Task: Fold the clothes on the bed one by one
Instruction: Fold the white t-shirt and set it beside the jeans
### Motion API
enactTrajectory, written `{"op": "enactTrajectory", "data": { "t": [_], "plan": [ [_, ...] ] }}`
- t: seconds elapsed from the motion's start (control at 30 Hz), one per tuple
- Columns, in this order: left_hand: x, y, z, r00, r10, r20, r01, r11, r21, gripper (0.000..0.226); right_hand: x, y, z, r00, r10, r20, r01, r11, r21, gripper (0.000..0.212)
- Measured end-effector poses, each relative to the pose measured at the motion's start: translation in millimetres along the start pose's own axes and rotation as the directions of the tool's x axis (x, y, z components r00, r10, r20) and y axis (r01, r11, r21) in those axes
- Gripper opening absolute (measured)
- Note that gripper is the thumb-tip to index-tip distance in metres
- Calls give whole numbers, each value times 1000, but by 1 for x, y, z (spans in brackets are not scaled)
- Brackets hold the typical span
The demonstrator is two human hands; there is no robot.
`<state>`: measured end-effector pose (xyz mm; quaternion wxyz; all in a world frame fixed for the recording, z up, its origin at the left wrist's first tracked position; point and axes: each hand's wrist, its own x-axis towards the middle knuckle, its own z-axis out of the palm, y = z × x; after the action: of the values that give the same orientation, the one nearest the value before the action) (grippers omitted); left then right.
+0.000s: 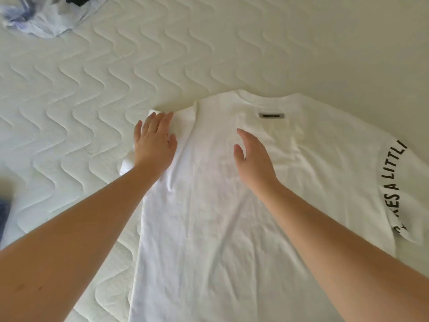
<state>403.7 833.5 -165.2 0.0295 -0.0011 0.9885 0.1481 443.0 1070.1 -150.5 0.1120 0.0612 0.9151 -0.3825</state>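
A white T-shirt [209, 217] lies flat on the bed, collar pointing away from me, with a small black label below the collar. Its right sleeve [399, 182] is spread out and carries curved black lettering. The left sleeve is turned in and bunched at the shoulder. My left hand [154, 140] lies flat on that bunched sleeve, fingers spread. My right hand [253, 159] hovers just above the shirt's chest, fingers apart and holding nothing.
The white quilted mattress [81, 101] has a wavy stitched pattern. A crumpled pile of white, grey and dark clothes [41, 17] sits at the far left corner. A bit of blue cloth [3, 214] shows at the left edge.
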Motion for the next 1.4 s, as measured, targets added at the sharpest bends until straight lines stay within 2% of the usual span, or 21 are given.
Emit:
{"op": "enactTrajectory", "data": {
  "t": [0.07, 0.2, 0.33, 0.4, 0.5, 0.57, 0.63, 0.73, 0.83, 0.97, 1.1, 1.17, 1.2, 1.23, 1.3, 1.33, 1.4],
  "plan": [
    [12, -21, -2, 998, -36, 47, 36, 999, 13, 61, 23, -17, 25, 996, -81, 20, 83, 994, -68, 49],
    [36, -49, -1, 978, -60, 200, 89, 986, -138, 73, 71, -44, 71, 974, -224, 42, 228, 953, -200, 51],
    [55, -61, 6, 960, -2, 279, 29, 995, -93, 95, 101, -42, 107, 971, -239, 0, 220, 894, -390, 59],
    [62, -63, 14, 950, 55, 307, -35, 997, -70, 83, 101, -33, 118, 965, -255, -62, 196, 858, -475, 63],
    [72, -67, 16, 979, 94, 178, -76, 992, -104, 51, 103, -28, 125, 959, -271, -80, 190, 826, -531, 66],
    [75, -70, 12, 985, 117, 126, -102, 988, -118, 43, 106, -28, 126, 959, -272, -74, 191, 819, -541, 63],
    [74, -73, 4, 984, 113, 140, -90, 982, -164, 40, 107, -28, 127, 960, -271, -70, 191, 818, -542, 60],
    [62, -84, -11, 976, 3, 217, 50, 969, -241, 43, 107, -27, 130, 966, -251, -66, 176, 821, -544, 61],
    [49, -108, -26, 928, -132, 349, 235, 933, -273, 40, 107, -27, 131, 969, -239, -65, 163, 811, -563, 61],
    [35, -151, -45, 877, -278, 392, 393, 885, -250, 27, 107, -26, 132, 969, -240, -56, 162, 793, -587, 64],
    [9, -176, -52, 807, -423, 412, 552, 789, -269, 51, 107, -28, 132, 970, -237, -58, 157, 788, -595, 63],
    [-4, -178, -56, 766, -376, 522, 615, 667, -421, 45, 106, -28, 132, 969, -237, -67, 151, 788, -596, 62],
    [-10, -177, -59, 749, -306, 588, 630, 601, -491, 41, 105, -29, 132, 968, -240, -69, 152, 786, -599, 62],
    [-15, -177, -62, 747, -217, 629, 615, 586, -528, 42, 105, -29, 132, 967, -244, -68, 156, 784, -601, 61],
    [-25, -178, -62, 755, -84, 650, 531, 659, -532, 49, 105, -29, 132, 966, -250, -69, 159, 781, -604, 61],
    [-30, -178, -59, 764, -64, 642, 500, 689, -525, 49, 105, -30, 132, 966, -250, -71, 158, 783, -602, 61],
    [-36, -173, -50, 803, -122, 584, 493, 688, -533, 36, 104, -30, 132, 966, -248, -77, 155, 788, -596, 61]
  ]
}}
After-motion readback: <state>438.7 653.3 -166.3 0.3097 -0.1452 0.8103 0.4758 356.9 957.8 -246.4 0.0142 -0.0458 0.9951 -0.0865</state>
